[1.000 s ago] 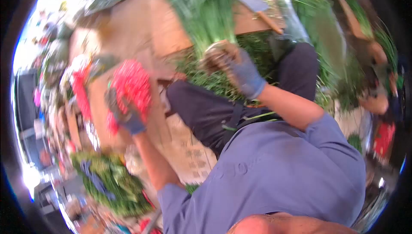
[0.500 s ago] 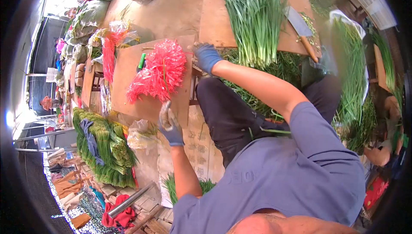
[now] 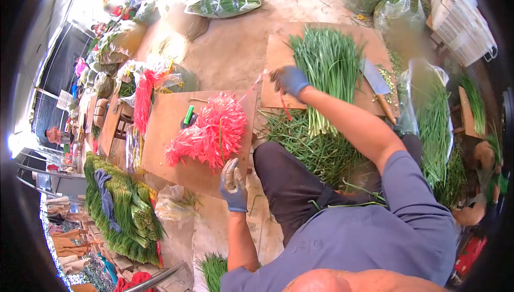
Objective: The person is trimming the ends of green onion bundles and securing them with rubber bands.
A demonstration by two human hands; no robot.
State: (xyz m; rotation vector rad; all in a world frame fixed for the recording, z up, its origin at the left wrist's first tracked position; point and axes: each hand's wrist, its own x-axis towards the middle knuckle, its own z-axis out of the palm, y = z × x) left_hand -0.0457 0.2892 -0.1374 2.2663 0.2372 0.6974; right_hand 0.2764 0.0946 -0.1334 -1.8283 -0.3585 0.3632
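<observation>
My right hand (image 3: 290, 80), in a dirty blue glove, is over the left edge of a board (image 3: 276, 51), beside a bundle of green chives (image 3: 329, 61). Its fingers are closed on a thin red plastic strip (image 3: 285, 107), which hangs below them. My left hand (image 3: 234, 185), also gloved, is at the near edge of a second board (image 3: 160, 115), its loosely curled fingers apart and holding nothing I can see. A pile of red plastic strips (image 3: 211, 131) lies there, with a green-handled object (image 3: 188, 115) beside it. A cleaver (image 3: 377, 85) lies right of the chives.
Loose green leaves (image 3: 316, 144) lie between the chive board and my legs. A plastic bag of greens (image 3: 431, 126) stands at the right. Stacked green bundles (image 3: 123, 201) are at the left, and a white crate (image 3: 463, 19) sits at the far right.
My right hand has moved from the gap between the boards onto the chive board's edge, and a red strip now shows at it. The view has shifted; my left hand stays by the red pile.
</observation>
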